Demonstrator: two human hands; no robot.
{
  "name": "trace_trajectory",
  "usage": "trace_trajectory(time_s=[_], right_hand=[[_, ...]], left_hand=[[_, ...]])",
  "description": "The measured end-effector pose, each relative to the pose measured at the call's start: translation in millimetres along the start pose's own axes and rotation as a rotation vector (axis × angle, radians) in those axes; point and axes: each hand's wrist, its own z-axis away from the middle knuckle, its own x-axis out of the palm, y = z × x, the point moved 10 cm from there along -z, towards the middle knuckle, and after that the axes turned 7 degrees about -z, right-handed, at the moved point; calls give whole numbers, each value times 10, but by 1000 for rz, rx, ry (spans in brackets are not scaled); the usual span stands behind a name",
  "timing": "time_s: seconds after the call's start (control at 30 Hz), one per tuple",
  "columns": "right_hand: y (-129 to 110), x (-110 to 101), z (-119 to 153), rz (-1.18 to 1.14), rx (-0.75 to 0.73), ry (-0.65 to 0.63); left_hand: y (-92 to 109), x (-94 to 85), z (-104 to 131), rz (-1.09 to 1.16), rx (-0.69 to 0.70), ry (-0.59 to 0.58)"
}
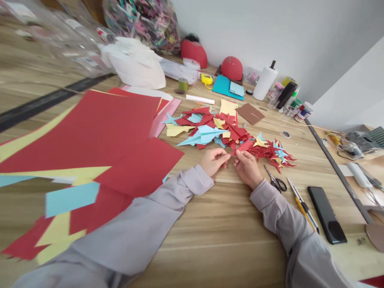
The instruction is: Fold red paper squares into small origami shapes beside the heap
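Note:
In the middle of the table, my left hand (213,161) and my right hand (248,170) come close together, thumbs and fingertips pinched. Between them is a small piece of red paper (233,153), its far part hard to tell from the heap behind. That heap of folded paper pieces (210,120), red, light blue and yellow, lies just beyond my fingers, with a light-blue folded paper plane (204,136) on its near side. Small pointed paper pieces (280,154) spread out to the right. Black-handled scissors (277,182) rest beside my right wrist.
Large red sheets (120,124) with yellow and blue ones cover the left side. A utility knife (303,206) and a phone (327,214) lie at right. Along the wall stand a white roll (265,83), red domed objects (232,68), a yellow tape measure (207,79) and several jars.

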Motion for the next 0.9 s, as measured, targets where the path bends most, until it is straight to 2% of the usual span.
trace_trajectory(time_s=[0.37, 0.9], right_hand=[[-15, -22, -6, -2, -7, 26], [-6, -24, -12, 1, -2, 21]], left_hand=[[6, 6, 0, 28, -11, -13], [30, 20, 7, -85, 31, -29]])
